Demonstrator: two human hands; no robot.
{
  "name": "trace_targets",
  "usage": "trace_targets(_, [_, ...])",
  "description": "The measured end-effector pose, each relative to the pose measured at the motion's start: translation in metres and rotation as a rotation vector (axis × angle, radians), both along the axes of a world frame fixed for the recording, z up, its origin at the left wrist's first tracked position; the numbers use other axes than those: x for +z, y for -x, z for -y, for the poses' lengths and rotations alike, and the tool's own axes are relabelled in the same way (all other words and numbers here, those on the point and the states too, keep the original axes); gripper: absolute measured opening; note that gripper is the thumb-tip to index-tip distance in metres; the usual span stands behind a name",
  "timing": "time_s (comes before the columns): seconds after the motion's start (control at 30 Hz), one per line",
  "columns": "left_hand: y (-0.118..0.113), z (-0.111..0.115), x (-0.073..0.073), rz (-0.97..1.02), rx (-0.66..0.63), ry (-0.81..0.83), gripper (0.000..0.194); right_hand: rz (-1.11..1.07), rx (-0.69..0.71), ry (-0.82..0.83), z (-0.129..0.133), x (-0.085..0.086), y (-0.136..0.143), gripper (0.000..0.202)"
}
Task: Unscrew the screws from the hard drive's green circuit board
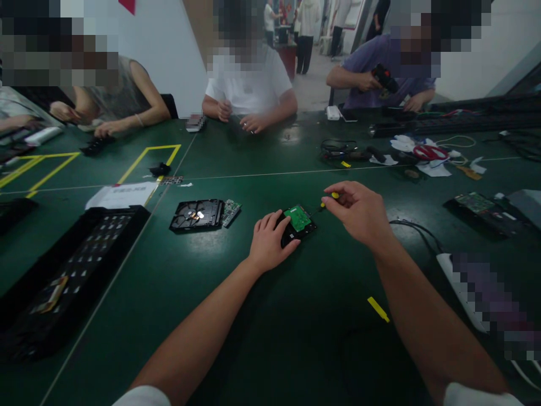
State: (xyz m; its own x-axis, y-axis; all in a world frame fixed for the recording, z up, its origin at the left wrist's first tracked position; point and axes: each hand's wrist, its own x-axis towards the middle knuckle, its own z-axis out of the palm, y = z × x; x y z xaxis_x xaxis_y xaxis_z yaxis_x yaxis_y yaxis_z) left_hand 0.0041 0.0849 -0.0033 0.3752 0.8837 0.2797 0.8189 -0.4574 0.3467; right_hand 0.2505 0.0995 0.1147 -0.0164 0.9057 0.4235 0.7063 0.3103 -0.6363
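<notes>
A hard drive with a green circuit board facing up lies on the table in front of me. My left hand grips its left end, with the thumb along the near side and the index finger on the board. My right hand pinches what looks like a small screwdriver with yellow parts and a thin dark shaft. The shaft points down-left toward the drive's right edge; whether its tip touches is too small to tell. To the left lie another black drive and a loose circuit board.
A long black tray stands at the left beside a white paper. A yellow tag lies near my right forearm. Cables and another drive are to the right. Several people sit across the table.
</notes>
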Motion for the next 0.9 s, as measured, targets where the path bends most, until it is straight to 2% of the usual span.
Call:
trace_targets(0.13, [0.000, -0.001, -0.001, -0.006, -0.001, -0.007, 0.068, -0.047, 0.010, 0.017, 0.001, -0.002, 0.003, 0.022])
trace_targets(0.27, [-0.001, -0.001, -0.001, -0.010, 0.006, -0.016, 0.068, -0.028, 0.079, 0.038, 0.004, -0.003, 0.010, 0.026])
trace_targets(0.53, [0.001, 0.007, 0.001, -0.024, 0.024, -0.018, 0.068, 0.023, 0.098, -0.012, 0.010, -0.004, 0.017, 0.037])
trace_targets(0.77, [0.006, 0.027, 0.004, -0.033, 0.012, -0.012, 0.069, 0.084, 0.178, -0.017, 0.022, 0.000, 0.015, 0.036])
trace_targets(0.9, [0.007, 0.048, 0.005, -0.040, 0.009, -0.015, 0.069, 0.101, 0.183, -0.095, 0.036, -0.002, 0.016, 0.028])
